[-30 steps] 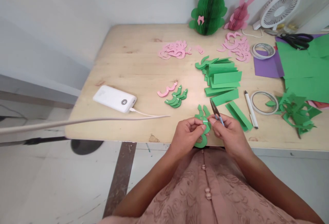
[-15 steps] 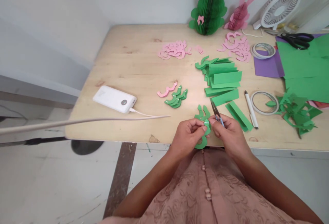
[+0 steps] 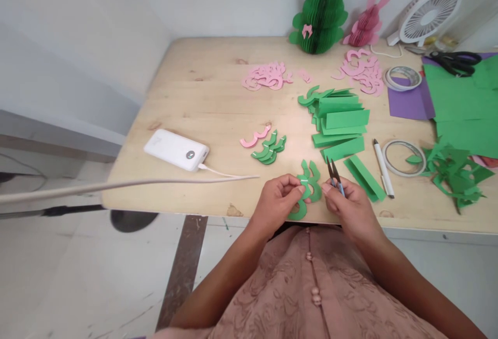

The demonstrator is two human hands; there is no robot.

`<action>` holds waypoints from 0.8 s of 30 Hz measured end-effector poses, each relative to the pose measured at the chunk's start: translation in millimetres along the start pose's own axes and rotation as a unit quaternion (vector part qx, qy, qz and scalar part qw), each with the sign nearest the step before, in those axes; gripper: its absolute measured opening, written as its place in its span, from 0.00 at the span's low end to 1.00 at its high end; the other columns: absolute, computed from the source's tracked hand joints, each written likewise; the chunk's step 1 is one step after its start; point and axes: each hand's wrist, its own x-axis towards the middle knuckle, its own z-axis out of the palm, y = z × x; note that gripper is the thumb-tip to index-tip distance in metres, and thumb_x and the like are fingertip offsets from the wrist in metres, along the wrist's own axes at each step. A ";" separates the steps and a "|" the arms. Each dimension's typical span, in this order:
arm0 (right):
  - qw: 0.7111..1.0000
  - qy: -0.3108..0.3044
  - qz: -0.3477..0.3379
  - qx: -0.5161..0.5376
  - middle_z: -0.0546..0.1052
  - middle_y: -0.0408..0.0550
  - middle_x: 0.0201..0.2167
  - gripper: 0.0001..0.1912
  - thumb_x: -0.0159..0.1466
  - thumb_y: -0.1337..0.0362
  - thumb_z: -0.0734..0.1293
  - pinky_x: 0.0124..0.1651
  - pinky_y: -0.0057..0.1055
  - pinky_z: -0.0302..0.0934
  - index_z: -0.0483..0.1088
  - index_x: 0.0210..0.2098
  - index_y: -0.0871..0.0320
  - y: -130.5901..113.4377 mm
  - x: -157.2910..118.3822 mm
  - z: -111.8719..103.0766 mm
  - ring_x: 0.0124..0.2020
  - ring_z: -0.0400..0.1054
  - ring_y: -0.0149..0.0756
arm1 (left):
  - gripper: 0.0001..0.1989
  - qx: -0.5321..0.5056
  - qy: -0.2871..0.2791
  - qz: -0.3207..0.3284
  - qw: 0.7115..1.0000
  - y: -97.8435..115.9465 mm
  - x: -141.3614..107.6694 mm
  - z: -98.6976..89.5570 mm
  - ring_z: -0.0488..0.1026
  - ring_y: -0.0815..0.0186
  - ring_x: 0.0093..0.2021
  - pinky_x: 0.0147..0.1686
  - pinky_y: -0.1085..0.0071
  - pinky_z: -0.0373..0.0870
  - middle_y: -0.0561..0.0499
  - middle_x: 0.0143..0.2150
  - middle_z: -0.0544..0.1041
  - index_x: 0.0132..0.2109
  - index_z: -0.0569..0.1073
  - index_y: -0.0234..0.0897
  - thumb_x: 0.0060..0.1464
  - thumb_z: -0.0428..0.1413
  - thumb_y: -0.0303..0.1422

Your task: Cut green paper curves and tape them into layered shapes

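Note:
Near the table's front edge, my left hand (image 3: 278, 200) pinches a curved green paper cutout (image 3: 313, 179) that has a short white strip on it. Just to its right, my right hand (image 3: 352, 207) holds small scissors (image 3: 335, 175) with blue handles, blades pointing away from me and slightly apart. The fingertips of my right hand are close to the cutout but separated from it. Beyond my left hand lie a few green wavy pieces (image 3: 269, 148) with white strips and a pink wavy piece (image 3: 254, 137).
Folded green strips (image 3: 342, 121) lie beyond the scissors. A white marker (image 3: 383, 169), a tape roll (image 3: 403, 157) and green scraps (image 3: 455, 173) are on the right. A white power bank (image 3: 176, 150) with a cable lies left. Paper rabbits (image 3: 323, 17) and a fan (image 3: 430, 16) stand behind.
My right hand has moved slightly right, away from the green cutout, and the scissors' blades now point more directly away from me. My left hand has shifted slightly left with the cutout.

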 end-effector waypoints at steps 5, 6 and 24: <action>0.999 0.011 -0.001 -0.047 0.55 0.34 0.15 0.15 0.57 0.54 0.68 0.20 0.26 0.40 0.63 0.22 0.57 -2.5 -1.0 0.6 0.18 0.45 0.25 | 0.12 0.007 -0.002 0.000 1.000 -0.9 2.1 -0.9 0.69 0.73 0.21 0.20 0.80 0.59 0.55 0.22 0.71 0.29 0.69 0.34 0.44 0.61 0.38; 0.998 0.013 -0.001 -0.067 0.56 0.35 0.16 0.14 0.57 0.55 0.68 0.20 0.26 0.41 0.64 0.23 0.57 -3.6 -1.2 0.8 0.18 0.46 0.25 | 0.12 0.006 -0.002 0.000 1.000 -0.9 2.3 -1.1 0.69 0.73 0.22 0.20 0.80 0.59 0.55 0.22 0.72 0.29 0.69 0.34 0.44 0.61 0.38; 0.996 0.017 -0.008 -0.091 0.71 0.41 0.22 0.09 0.55 0.57 0.68 0.28 0.27 0.60 0.71 0.28 0.57 -8.9 1.3 7.7 0.25 0.63 0.32 | 0.11 0.068 -0.049 0.007 0.996 -9.5 4.0 0.9 0.64 0.73 0.21 0.22 0.78 0.59 0.52 0.23 0.73 0.29 0.71 0.33 0.46 0.59 0.38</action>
